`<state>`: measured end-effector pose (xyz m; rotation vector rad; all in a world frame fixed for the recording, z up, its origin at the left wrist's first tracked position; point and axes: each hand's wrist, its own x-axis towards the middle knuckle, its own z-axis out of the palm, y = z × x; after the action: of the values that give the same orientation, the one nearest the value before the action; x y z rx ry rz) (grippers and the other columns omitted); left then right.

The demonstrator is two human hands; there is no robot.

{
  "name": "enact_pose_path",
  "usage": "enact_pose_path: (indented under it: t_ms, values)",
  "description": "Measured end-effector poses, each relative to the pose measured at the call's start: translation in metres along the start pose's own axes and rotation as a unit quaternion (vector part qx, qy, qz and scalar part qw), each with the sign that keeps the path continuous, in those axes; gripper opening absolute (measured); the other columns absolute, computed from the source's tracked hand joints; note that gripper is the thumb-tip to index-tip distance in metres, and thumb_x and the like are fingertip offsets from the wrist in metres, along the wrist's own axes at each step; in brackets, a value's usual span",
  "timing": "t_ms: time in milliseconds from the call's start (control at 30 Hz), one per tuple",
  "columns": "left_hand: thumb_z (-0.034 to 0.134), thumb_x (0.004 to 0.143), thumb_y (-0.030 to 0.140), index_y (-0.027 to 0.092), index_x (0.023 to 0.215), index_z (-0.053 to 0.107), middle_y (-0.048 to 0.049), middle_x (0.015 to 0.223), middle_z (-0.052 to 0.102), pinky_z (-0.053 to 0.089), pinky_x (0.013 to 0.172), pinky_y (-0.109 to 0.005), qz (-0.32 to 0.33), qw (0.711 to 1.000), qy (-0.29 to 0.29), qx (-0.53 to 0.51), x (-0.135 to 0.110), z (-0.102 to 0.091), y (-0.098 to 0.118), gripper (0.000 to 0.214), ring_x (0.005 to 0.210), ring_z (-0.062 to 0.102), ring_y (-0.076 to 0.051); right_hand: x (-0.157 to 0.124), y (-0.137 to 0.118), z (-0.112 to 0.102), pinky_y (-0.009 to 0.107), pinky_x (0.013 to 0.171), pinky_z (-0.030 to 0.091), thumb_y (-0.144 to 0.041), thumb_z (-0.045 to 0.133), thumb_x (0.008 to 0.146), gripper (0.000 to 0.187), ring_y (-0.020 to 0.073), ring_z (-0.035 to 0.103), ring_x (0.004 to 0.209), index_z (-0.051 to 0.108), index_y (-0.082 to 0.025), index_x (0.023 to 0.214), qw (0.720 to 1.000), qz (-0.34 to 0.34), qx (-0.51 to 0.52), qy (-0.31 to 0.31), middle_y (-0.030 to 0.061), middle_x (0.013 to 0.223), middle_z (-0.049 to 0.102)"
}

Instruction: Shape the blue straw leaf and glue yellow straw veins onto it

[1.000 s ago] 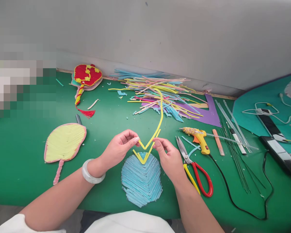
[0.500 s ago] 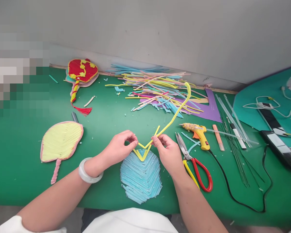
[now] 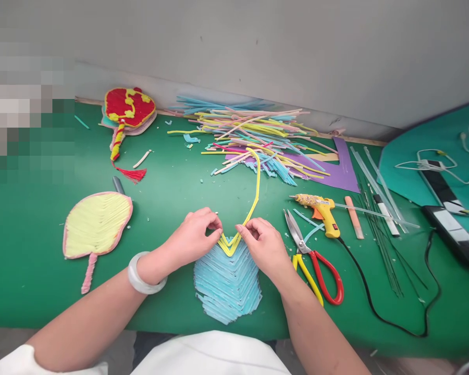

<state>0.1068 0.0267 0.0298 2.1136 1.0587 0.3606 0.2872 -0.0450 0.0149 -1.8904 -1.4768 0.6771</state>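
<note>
A yellow pipe cleaner (image 3: 257, 187), bent into a V at its lower part, is pinched by both my hands. My left hand (image 3: 195, 235) grips its left side between thumb and fingers. Its right side is in my right hand (image 3: 264, 247), and the long free end curves up and away. The V lies at the top of a rounded blue piece (image 3: 226, 284) built from slanting rows of pipe cleaners, close against another yellow V there. Scissors (image 3: 304, 247) with one red and one yellow handle lie beside my right hand.
A yellow glue gun (image 3: 325, 213) with a black cord lies right. A pile of coloured pipe cleaners (image 3: 242, 122) lies at the back over purple sheet (image 3: 346, 174). Left are a yellow leaf-shaped fan (image 3: 96, 224) and a red fan (image 3: 119, 107). Thin green wires (image 3: 383, 255) lie far right.
The bent yellow pipe cleaner has come down closer to the yellow V on the blue piece. Its free end has swung left. My right hand has shifted slightly left.
</note>
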Motion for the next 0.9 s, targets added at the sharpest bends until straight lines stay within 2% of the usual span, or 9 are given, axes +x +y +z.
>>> enact_pose_path:
  t_ms: [400,900]
  values:
    - [0.049,0.086,0.026,0.021,0.077,0.056,-0.0016,0.085,0.060,0.040,0.086,-0.039,-0.009,1.000,-0.023,0.019,0.000,0.002,0.000,0.013,0.085,0.057,-0.020,0.002,0.006,0.005,0.029,0.062,0.034,-0.043,0.056,0.091,0.035,0.0160,0.047,0.064,0.049,-0.022,0.064,0.998,-0.025,-0.056,0.004,-0.0019,0.064,0.054]
    - [0.050,0.087,0.025,0.021,0.080,0.057,-0.0013,0.085,0.060,0.038,0.086,-0.040,0.008,0.999,-0.019,0.045,0.001,0.006,-0.003,0.010,0.086,0.058,-0.021,0.002,0.005,0.011,0.031,0.068,0.033,-0.046,0.052,0.095,0.034,0.0181,0.052,0.072,0.060,-0.022,0.073,0.988,-0.062,-0.137,0.039,0.0005,0.070,0.059]
